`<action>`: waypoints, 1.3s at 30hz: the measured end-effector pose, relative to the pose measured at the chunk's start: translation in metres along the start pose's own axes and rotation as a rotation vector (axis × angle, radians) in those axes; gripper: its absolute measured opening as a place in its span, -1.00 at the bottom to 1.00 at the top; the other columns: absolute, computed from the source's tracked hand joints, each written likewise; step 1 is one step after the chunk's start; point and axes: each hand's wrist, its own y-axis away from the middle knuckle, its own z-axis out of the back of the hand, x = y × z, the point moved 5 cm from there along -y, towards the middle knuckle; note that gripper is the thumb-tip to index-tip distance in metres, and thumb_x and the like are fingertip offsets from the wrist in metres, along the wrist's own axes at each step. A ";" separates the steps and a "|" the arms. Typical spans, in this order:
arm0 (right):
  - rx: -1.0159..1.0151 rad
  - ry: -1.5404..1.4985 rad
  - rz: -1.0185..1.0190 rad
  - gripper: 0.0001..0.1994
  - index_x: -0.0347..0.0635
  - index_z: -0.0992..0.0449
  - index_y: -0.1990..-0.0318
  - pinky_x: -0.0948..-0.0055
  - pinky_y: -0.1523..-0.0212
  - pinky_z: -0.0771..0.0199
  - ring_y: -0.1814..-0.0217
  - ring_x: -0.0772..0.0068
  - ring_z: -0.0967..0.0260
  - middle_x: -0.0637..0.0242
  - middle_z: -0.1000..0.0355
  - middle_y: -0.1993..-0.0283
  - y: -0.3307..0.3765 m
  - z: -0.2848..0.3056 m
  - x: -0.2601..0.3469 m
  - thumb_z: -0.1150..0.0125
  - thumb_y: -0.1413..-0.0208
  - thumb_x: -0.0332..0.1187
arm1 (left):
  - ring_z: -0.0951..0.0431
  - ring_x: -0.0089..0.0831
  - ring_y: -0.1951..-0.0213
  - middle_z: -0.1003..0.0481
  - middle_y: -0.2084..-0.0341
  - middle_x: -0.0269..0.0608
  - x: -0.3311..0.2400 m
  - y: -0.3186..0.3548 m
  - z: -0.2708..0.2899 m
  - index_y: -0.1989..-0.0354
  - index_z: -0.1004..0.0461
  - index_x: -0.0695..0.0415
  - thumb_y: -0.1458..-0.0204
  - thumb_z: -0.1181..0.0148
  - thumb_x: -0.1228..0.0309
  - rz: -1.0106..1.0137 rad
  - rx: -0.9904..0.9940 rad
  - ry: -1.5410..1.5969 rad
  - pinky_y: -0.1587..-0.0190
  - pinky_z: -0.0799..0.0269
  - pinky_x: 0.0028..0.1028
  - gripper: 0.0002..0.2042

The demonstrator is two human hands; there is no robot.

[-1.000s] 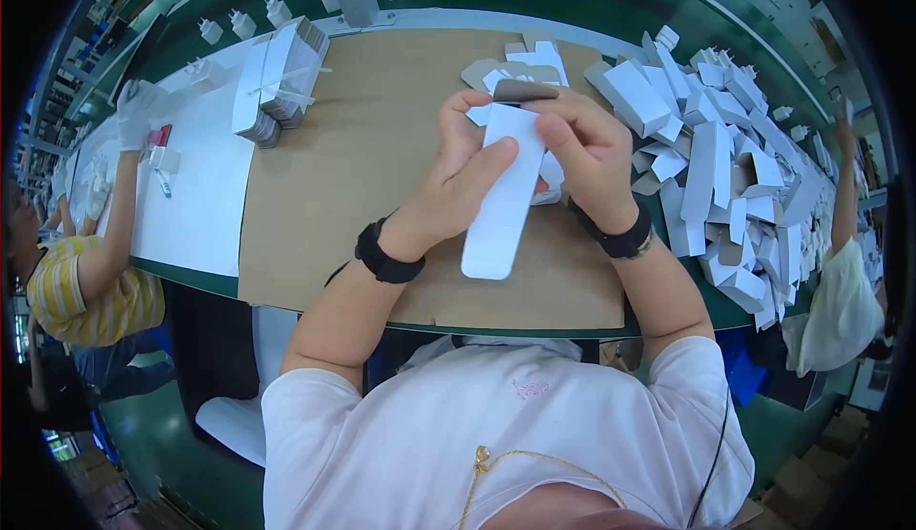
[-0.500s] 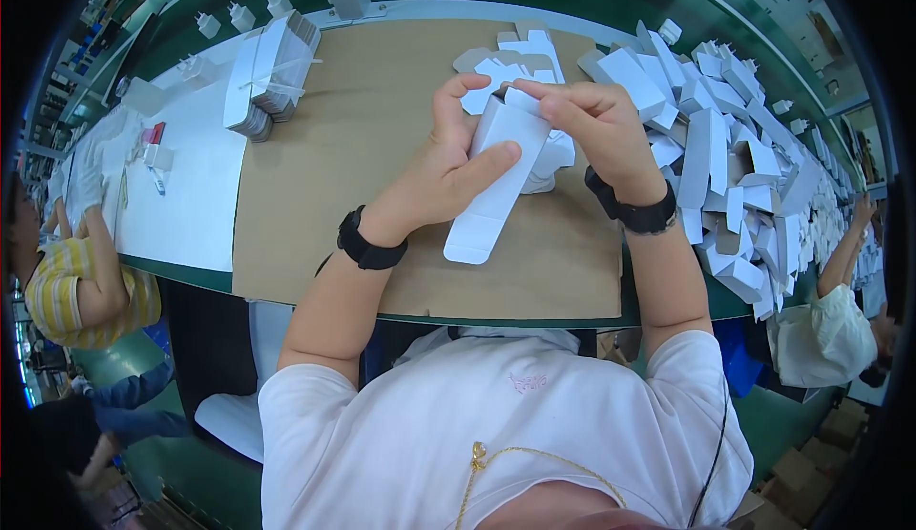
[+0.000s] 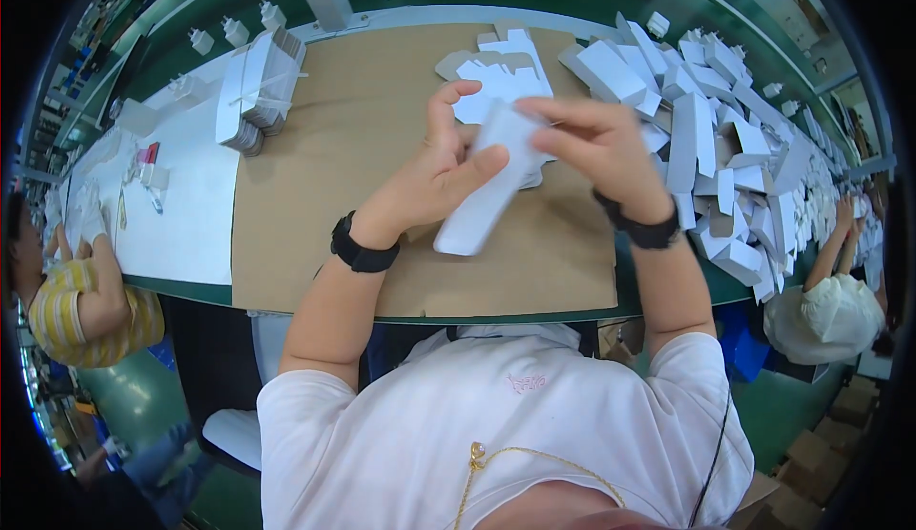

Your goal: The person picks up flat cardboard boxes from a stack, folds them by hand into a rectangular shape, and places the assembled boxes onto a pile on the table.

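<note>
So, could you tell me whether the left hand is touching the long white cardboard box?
Touching: the head view shows the left hand with its thumb pressed across the long white cardboard box.

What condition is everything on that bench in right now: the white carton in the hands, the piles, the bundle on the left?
white carton: long, part-folded, held above the table by both hands.
left hand: gripping the carton's middle.
right hand: pinching the carton's top end.
heap of folded boxes: loose, jumbled, on the right.
flat blanks: lying unfolded behind the hands.
bundle of flat cartons: stacked on edge, strapped.
brown cardboard sheet: lying flat on the table.
</note>
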 end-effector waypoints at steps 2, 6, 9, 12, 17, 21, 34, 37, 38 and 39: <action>-0.312 0.159 0.100 -0.71 -0.28 -0.49 0.10 0.57 0.09 -0.36 0.12 0.54 -0.38 0.26 -0.44 0.09 0.020 0.045 0.025 -0.19 0.04 -0.47 | -0.43 -0.43 0.33 -0.40 0.36 -0.08 0.002 0.006 0.007 -0.13 0.12 0.18 -0.07 -0.04 0.32 0.014 -0.044 -0.050 0.25 -0.34 -0.49 -0.45; -0.972 0.704 0.261 -0.67 -0.20 -0.48 0.07 0.50 0.14 -0.38 0.17 0.39 -0.42 0.22 -0.47 0.14 0.082 0.193 0.079 -0.19 0.02 -0.33 | -0.46 -0.36 0.35 -0.42 0.36 -0.08 0.000 -0.008 0.015 0.04 -0.21 0.22 -0.02 -0.10 0.30 0.223 -0.209 -0.524 0.25 -0.35 -0.45 -0.61; -0.978 1.208 0.190 -0.66 0.02 -0.46 0.04 0.41 0.09 -0.33 0.12 0.20 -0.39 0.15 -0.43 0.12 0.061 0.190 0.067 -0.14 -0.01 -0.15 | -0.46 -0.31 0.34 -0.42 0.37 -0.07 0.004 -0.008 0.014 0.15 -0.31 0.22 0.02 -0.12 0.31 0.217 -0.272 -0.606 0.25 -0.35 -0.41 -0.68; -0.467 0.532 -0.281 -0.56 -0.11 -0.39 -0.02 0.44 0.22 -0.40 0.20 0.32 -0.43 0.14 -0.44 0.13 -0.009 0.070 -0.004 -0.20 0.08 -0.25 | -0.46 -0.23 0.33 -0.42 0.39 -0.06 0.016 0.000 0.028 0.16 -0.32 0.19 0.03 -0.12 0.32 0.151 -0.311 -0.827 0.25 -0.35 -0.36 -0.70; -0.139 0.930 0.032 -0.53 -0.23 -0.31 0.09 0.16 0.24 -0.36 0.23 -0.06 -0.37 -0.04 -0.42 0.35 -0.041 -0.003 -0.054 -0.31 0.22 -0.35 | -0.45 -0.15 0.34 -0.42 0.39 -0.04 0.015 -0.007 0.021 0.19 -0.33 0.19 0.04 -0.13 0.32 0.090 -0.308 -0.766 0.26 -0.35 -0.33 -0.72; -0.217 0.862 0.049 -0.59 -0.20 -0.28 0.15 0.13 0.25 -0.33 0.24 -0.07 -0.36 -0.03 -0.41 0.37 -0.039 0.008 -0.049 -0.27 0.23 -0.48 | -0.45 -0.23 0.43 -0.43 0.47 -0.10 0.019 -0.007 0.022 0.18 -0.33 0.21 0.05 -0.16 0.31 0.021 -0.366 -0.851 0.34 -0.36 -0.34 -0.69; -0.293 0.437 0.176 -0.85 -0.20 -0.38 0.33 0.46 0.45 -0.32 0.52 0.38 -0.35 0.25 -0.37 0.57 -0.009 0.042 0.004 -0.14 0.12 -0.51 | -0.44 -0.49 0.42 -0.47 0.44 -0.23 0.031 -0.011 0.008 0.07 -0.34 0.32 -0.05 -0.09 0.23 0.295 -0.230 -0.350 0.35 -0.35 -0.53 -0.60; -0.169 0.248 0.220 -0.80 -0.17 -0.37 0.25 0.52 0.43 -0.32 0.50 0.47 -0.32 0.29 -0.37 0.54 -0.011 0.023 0.001 -0.14 0.09 -0.46 | -0.42 -0.56 0.39 -0.45 0.38 -0.28 0.024 -0.010 0.004 0.13 -0.36 0.28 -0.10 -0.05 0.27 0.200 -0.353 0.012 0.33 -0.34 -0.56 -0.69; -0.100 0.188 0.183 -0.76 -0.15 -0.40 0.19 0.52 0.41 -0.33 0.48 0.45 -0.33 0.28 -0.38 0.52 -0.012 0.018 -0.002 -0.14 0.08 -0.45 | -0.41 -0.59 0.38 -0.44 0.35 -0.30 0.018 -0.008 0.009 0.15 -0.36 0.26 -0.11 -0.03 0.30 0.083 -0.505 0.064 0.33 -0.33 -0.57 -0.73; -0.119 0.188 0.176 -0.76 -0.15 -0.40 0.19 0.52 0.41 -0.33 0.48 0.45 -0.33 0.28 -0.38 0.52 -0.010 0.014 -0.004 -0.14 0.08 -0.45 | -0.38 -0.63 0.40 -0.43 0.38 -0.29 0.010 -0.006 0.009 0.18 -0.36 0.27 -0.11 -0.04 0.34 0.043 -0.543 -0.054 0.34 -0.31 -0.58 -0.76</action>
